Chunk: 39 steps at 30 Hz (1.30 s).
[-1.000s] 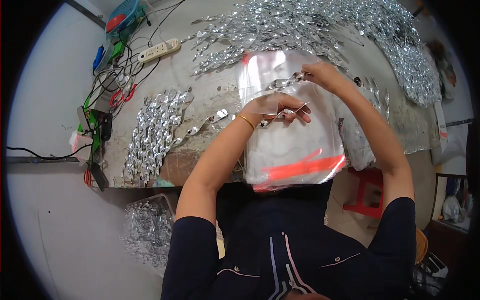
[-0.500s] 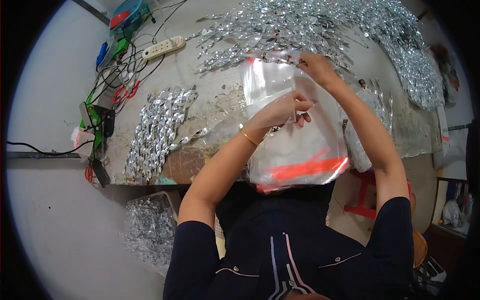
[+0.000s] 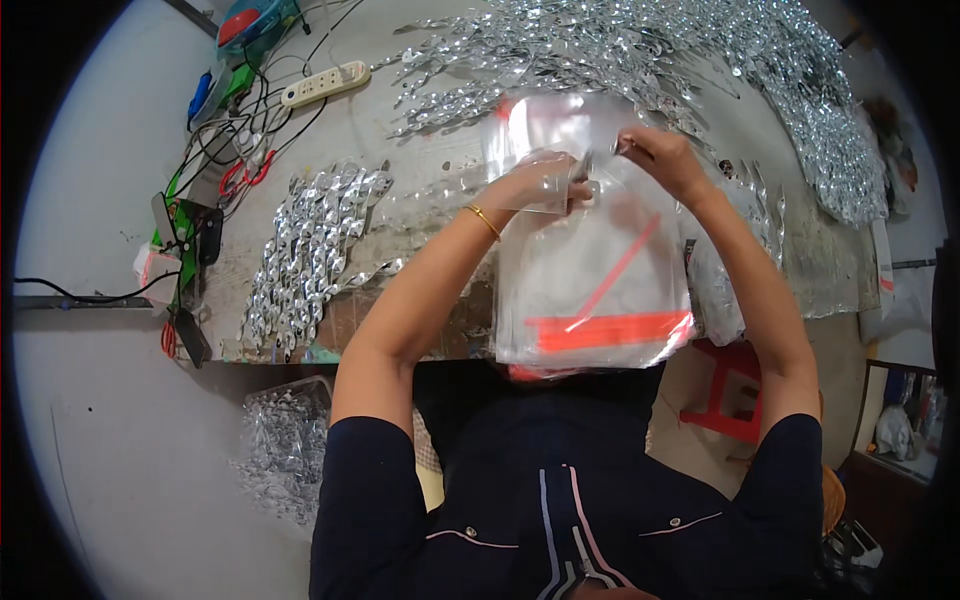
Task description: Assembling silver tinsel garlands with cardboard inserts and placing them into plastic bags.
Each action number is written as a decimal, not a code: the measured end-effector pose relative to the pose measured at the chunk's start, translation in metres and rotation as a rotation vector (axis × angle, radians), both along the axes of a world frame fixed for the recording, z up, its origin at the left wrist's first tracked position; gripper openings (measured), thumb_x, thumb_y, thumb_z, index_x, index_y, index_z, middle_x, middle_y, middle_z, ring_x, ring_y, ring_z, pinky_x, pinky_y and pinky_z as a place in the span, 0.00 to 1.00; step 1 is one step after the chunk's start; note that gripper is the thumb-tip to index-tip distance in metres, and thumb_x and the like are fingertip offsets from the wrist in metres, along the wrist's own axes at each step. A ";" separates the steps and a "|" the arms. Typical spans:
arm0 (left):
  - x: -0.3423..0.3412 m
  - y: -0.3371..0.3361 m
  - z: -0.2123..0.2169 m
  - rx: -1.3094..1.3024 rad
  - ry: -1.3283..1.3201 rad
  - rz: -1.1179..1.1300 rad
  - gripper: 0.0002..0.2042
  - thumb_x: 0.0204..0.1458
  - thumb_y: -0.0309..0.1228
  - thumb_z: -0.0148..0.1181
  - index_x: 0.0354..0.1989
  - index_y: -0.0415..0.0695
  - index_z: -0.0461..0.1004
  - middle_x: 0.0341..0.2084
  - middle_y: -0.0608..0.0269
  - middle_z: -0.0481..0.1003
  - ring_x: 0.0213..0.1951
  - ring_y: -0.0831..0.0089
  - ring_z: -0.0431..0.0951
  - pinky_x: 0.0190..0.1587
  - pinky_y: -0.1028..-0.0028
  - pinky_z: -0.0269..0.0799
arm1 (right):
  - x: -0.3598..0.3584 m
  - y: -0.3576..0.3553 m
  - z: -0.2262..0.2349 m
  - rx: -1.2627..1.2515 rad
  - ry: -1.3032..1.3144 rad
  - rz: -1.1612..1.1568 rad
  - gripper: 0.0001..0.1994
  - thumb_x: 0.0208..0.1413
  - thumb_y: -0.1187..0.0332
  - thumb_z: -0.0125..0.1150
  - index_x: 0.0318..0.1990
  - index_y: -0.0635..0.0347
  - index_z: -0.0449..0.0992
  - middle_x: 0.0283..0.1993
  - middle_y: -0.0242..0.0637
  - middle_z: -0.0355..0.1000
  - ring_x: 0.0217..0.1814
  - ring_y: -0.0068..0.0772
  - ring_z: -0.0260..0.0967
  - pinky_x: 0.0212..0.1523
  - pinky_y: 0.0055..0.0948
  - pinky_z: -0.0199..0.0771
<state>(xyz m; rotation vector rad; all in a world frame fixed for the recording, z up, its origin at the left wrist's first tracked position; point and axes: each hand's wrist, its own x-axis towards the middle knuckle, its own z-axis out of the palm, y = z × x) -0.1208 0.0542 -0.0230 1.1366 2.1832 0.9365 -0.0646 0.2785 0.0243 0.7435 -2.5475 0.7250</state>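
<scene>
My left hand (image 3: 560, 185) is closed on a clear plastic bag (image 3: 545, 195), which drapes over its fingers and wrist and trails to the left. Just right of it, my right hand (image 3: 665, 160) pinches the end of a shiny silver twisted strip (image 3: 622, 147). Most of that strip is hidden or blurred between the hands. Below both hands lies a stack of clear plastic bags (image 3: 600, 270) with red bands, at the table's near edge. On the left, several silver twisted strips (image 3: 315, 250) lie side by side, one reaching toward the stack.
A large heap of silver strips (image 3: 600, 50) covers the far side and right. At the back left are a power strip (image 3: 325, 85), tangled cables and red-handled scissors (image 3: 240, 172). A clear bag (image 3: 715, 290) sits right of the stack; a red stool (image 3: 720, 395) stands below the table.
My left hand has moved up and slightly left with the clear bag. My right hand has come down and right from the stack's far edge. The two hands are now nearly level.
</scene>
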 end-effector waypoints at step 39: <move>-0.037 0.002 0.013 0.304 -0.493 0.072 0.36 0.39 0.42 0.70 0.55 0.33 0.64 0.35 0.58 0.74 0.25 0.75 0.74 0.25 0.78 0.65 | 0.032 -0.011 -0.008 0.047 0.154 0.017 0.14 0.45 0.80 0.62 0.42 0.59 0.76 0.37 0.39 0.76 0.36 0.38 0.76 0.37 0.31 0.77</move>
